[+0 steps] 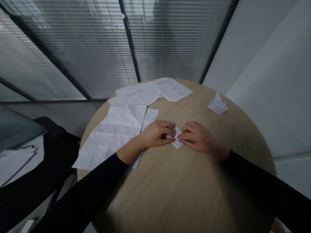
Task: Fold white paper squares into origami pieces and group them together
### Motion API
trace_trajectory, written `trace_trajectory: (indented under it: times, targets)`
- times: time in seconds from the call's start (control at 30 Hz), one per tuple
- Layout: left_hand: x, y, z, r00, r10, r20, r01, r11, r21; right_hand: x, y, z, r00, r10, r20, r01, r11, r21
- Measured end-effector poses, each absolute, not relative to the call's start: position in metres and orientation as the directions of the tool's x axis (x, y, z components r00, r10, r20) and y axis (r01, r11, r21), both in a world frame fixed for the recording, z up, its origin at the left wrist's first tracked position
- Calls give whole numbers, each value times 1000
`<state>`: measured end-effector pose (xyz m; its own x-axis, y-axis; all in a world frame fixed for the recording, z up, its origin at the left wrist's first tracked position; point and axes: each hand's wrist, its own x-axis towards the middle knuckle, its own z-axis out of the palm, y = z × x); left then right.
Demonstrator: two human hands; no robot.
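Observation:
A small square of folded white paper (178, 144) lies between my two hands near the middle of the round wooden table. My left hand (158, 133) pinches its left side between thumb and fingers. On the opposite side, my right hand (197, 136) grips the right corner in the same way. The fingertips of both hands nearly meet at the paper's centre and hide part of its folds. Large creased sheets of white paper (119, 124) lie just left of my left hand.
The round table (170, 191) stands by a glass partition with blinds (97, 48). Printed sheets (171, 89) lie at its far edge. A folded paper piece (218, 105) sits at the far right. A dark chair (58, 149) with white papers is on the left.

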<state>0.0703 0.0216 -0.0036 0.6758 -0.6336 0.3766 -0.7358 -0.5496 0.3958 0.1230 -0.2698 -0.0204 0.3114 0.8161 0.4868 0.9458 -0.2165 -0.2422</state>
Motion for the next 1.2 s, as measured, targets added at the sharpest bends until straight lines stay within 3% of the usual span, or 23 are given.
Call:
trace_trajectory:
  times: [0.4,0.9,1.2]
  targets:
    - [75,25,-8,705,-598,381,-709,-593,382,130,-275,-23,317,828,463,916,-140,-377]
    - [74,24,-9,664,-614,426,-747,-538,390,137,-279,-35,461,783,417,871,-310,-381]
    - [73,25,-9,652,-609,452,-758,-517,398,129,-273,-31,539,705,460,800,-259,-541]
